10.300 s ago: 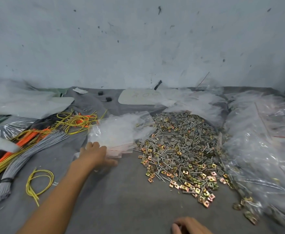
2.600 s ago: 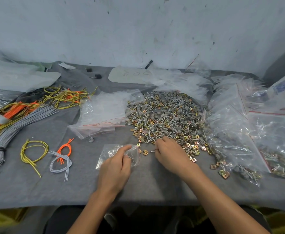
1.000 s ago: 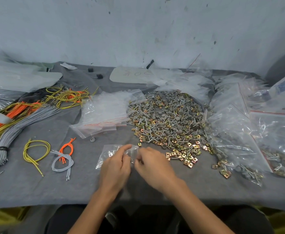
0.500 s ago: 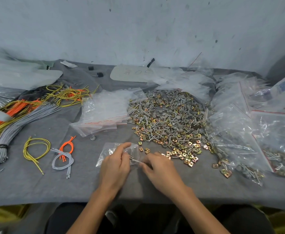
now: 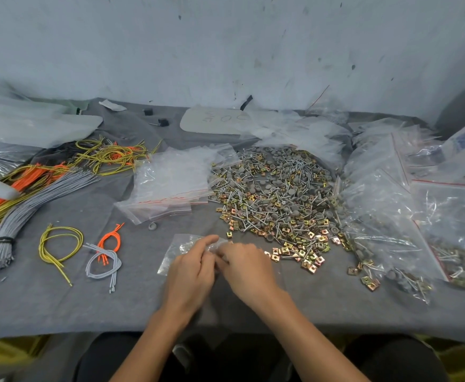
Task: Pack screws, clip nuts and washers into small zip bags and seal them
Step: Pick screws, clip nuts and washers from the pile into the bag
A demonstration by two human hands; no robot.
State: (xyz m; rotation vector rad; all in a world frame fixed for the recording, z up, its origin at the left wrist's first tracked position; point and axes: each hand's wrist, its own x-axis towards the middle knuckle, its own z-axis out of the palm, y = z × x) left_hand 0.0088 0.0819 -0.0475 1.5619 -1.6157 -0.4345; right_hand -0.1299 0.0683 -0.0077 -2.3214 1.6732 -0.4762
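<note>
Right hand [image 5: 246, 267] has slid back from the pile [image 5: 275, 199] to meet the left hand [image 5: 190, 268] at the mouth of the bag [image 5: 177, 248], which lies at 11 o'clock of the hands. Left thumb and forefinger pinch that mouth; right fingers curl over it, and I cannot tell what they hold. Filled bags [image 5: 385, 216] lie at 3 o'clock, but the pile at 1 o'clock is large and this bag is unsealed, so much seems left.

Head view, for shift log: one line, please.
left hand: pinches small clear plastic zip bag | right hand: at bag mouth | loose metal hardware pile: right of bag
</note>
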